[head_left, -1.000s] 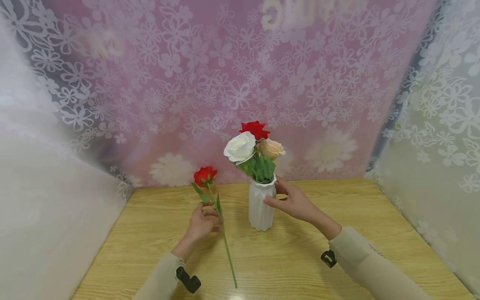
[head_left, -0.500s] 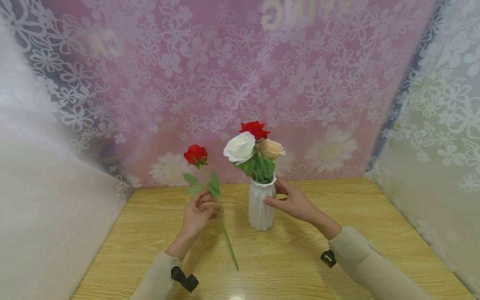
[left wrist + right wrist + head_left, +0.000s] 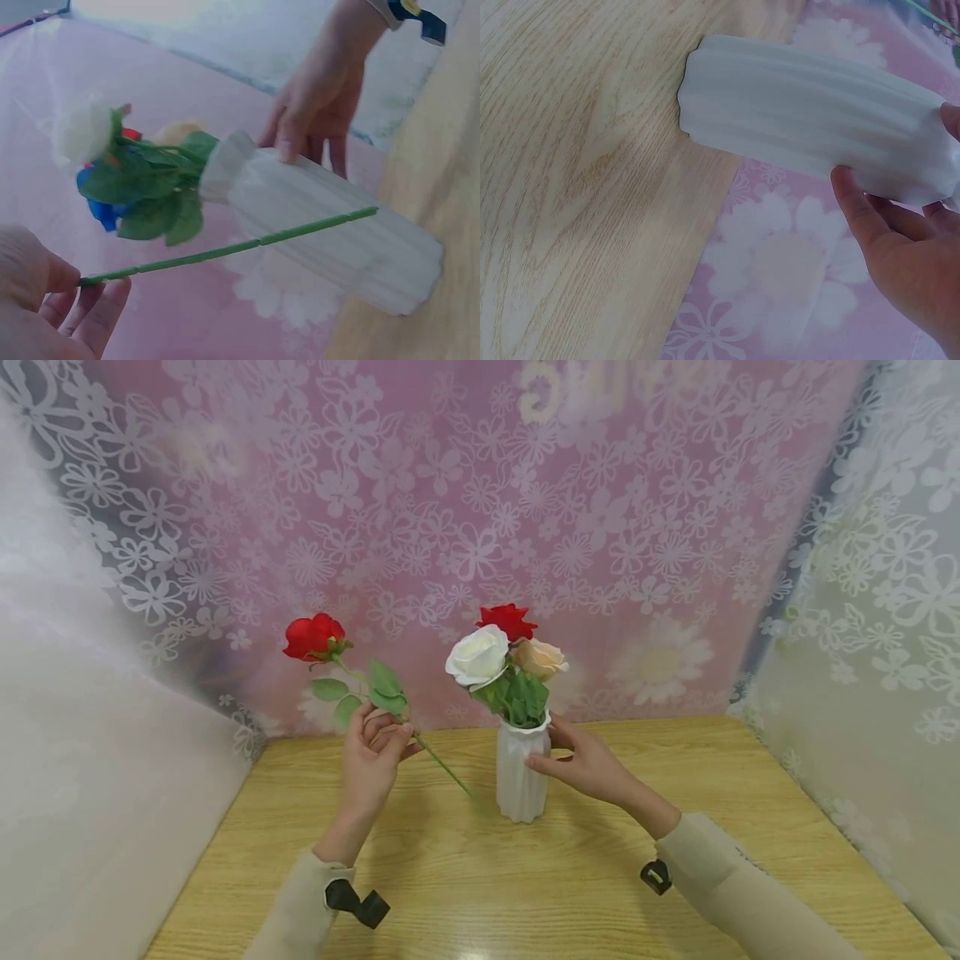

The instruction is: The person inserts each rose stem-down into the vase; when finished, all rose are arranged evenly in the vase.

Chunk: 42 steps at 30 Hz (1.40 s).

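Observation:
In the head view my left hand (image 3: 371, 760) pinches the green stem of a red rose (image 3: 315, 637) just below its leaves. Its bloom leans up and left, while the bare stem (image 3: 259, 242) slants down toward the vase, crossing in front of it in the left wrist view. A white ribbed vase (image 3: 522, 777) stands upright on the table, and my right hand (image 3: 592, 768) holds it near the top, thumb in front and fingers behind. From the vase rise a white rose (image 3: 477, 657), a second red rose (image 3: 507, 621) and a peach rose (image 3: 540, 658). A blue patch (image 3: 105, 208) shows beneath the leaves in the left wrist view.
The wood-grain table (image 3: 450, 893) reaches back to a pink flower-patterned curtain (image 3: 405, 527). White translucent sheets close off the left side (image 3: 97, 777) and the right side (image 3: 862, 718). Both wrists carry black bands over beige sleeves.
My left hand has lifted the red rose off toward the upper left, tilting its bloom further left and raising the stem's lower end. My right hand and the vase have stayed in place.

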Each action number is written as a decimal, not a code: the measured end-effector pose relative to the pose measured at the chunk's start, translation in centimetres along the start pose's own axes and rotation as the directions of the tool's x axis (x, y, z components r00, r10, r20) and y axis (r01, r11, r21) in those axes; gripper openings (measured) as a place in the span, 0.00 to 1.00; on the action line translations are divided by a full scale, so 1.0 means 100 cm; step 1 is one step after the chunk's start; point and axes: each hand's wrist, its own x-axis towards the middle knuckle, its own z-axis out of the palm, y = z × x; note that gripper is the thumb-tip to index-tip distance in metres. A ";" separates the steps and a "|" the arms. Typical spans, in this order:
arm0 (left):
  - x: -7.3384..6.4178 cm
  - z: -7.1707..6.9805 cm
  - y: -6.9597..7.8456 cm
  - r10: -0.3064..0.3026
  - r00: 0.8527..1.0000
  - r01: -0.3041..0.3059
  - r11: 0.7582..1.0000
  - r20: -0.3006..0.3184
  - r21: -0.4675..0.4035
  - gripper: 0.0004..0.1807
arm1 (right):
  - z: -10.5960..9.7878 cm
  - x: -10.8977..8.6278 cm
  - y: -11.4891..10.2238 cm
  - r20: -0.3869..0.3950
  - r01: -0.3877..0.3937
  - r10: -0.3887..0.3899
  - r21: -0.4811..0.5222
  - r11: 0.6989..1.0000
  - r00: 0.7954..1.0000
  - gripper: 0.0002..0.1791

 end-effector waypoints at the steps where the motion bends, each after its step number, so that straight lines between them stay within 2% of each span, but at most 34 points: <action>1: 0.001 0.001 0.005 0.016 1.000 -0.016 1.000 -0.012 -0.013 0.35 | 0.000 0.000 0.000 0.001 -0.001 0.001 0.002 1.000 1.000 0.47; 4: 0.004 0.006 0.019 0.080 0.996 -0.083 0.994 -0.046 -0.067 0.31 | 0.000 0.000 0.001 0.000 -0.003 0.003 -0.001 1.000 1.000 0.47; 6: 0.006 0.009 0.028 0.137 0.988 -0.144 0.982 -0.065 -0.120 0.28 | 0.000 0.000 0.001 -0.003 -0.004 0.004 -0.003 1.000 1.000 0.48; 10: 0.006 0.016 0.043 0.248 0.965 -0.261 0.946 -0.086 -0.194 0.24 | 0.000 0.000 0.001 -0.004 0.005 -0.005 -0.011 1.000 1.000 0.48; 14: 0.005 0.021 0.051 0.321 0.942 -0.335 0.918 -0.098 -0.212 0.23 | 0.000 0.000 0.001 -0.001 -0.002 0.002 -0.001 1.000 1.000 0.48; 19: 0.003 0.028 0.060 0.385 0.917 -0.399 0.891 -0.106 -0.219 0.22 | 0.000 0.000 0.001 0.004 0.000 0.000 0.006 1.000 1.000 0.47; 26: -0.001 0.043 0.076 0.468 0.880 -0.474 0.858 -0.078 -0.198 0.22 | -0.001 -0.001 -0.001 0.001 -0.005 0.005 0.024 1.000 1.000 0.47; 35: 0.003 0.063 0.079 0.555 0.830 -0.555 0.810 -0.058 -0.191 0.23 | 0.000 0.000 -0.002 0.004 -0.002 0.002 0.009 1.000 1.000 0.47; 39: 0.004 0.072 0.079 0.591 0.807 -0.583 0.797 0.002 -0.159 0.24 | 0.000 0.000 -0.002 0.005 -0.004 0.004 0.014 1.000 1.000 0.47; 42: 0.003 0.077 0.077 0.595 0.801 -0.586 0.801 0.060 -0.124 0.24 | 0.000 -0.001 -0.002 0.005 -0.007 0.007 0.018 1.000 1.000 0.46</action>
